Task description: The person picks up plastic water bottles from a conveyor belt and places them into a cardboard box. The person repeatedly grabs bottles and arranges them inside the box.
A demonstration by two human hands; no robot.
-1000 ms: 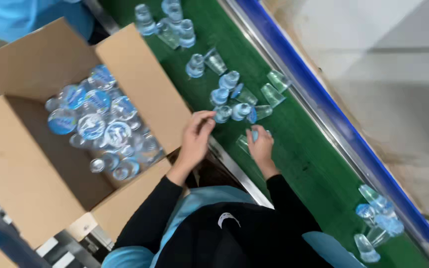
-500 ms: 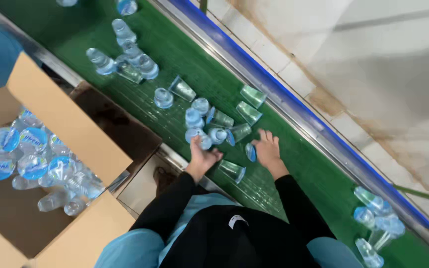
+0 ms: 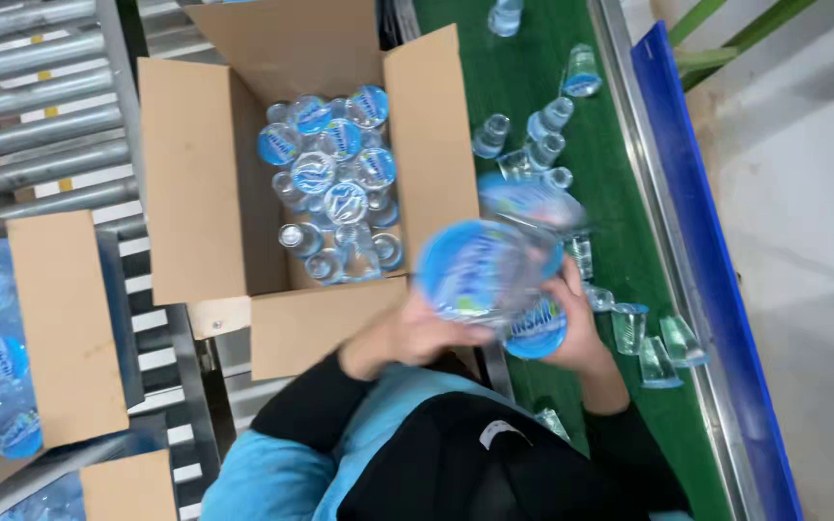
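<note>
**Both hands lift a cluster of cups beside the open box**

The left hand (image 3: 417,333) and right hand (image 3: 576,328) are raised together, each curled around a blurred bunch of sealed cups (image 3: 494,265) with blue foil lids. The fingers are closed on the bunch from either side; how many cups each hand has is lost in the blur, though at least 3 lids show. The bunch sits over the box's right flap, at about 4 o'clock from the box's opening.

The box (image 3: 195,193) is open cardboard, partly filled with more cups (image 3: 335,183) lying at mixed angles, lids mostly up. At 3 o'clock from the bunch runs a green belt (image 3: 620,222) with loose cups (image 3: 533,145) scattered along it, some upright, some tipped; 3 more stand just beside the right hand at 3 o'clock. A blue rail (image 3: 707,270) edges the belt's far side.

At 9 o'clock, a second box (image 3: 60,328) also holds cups, and grey rollers (image 3: 41,116) lie at 10 o'clock.
</note>
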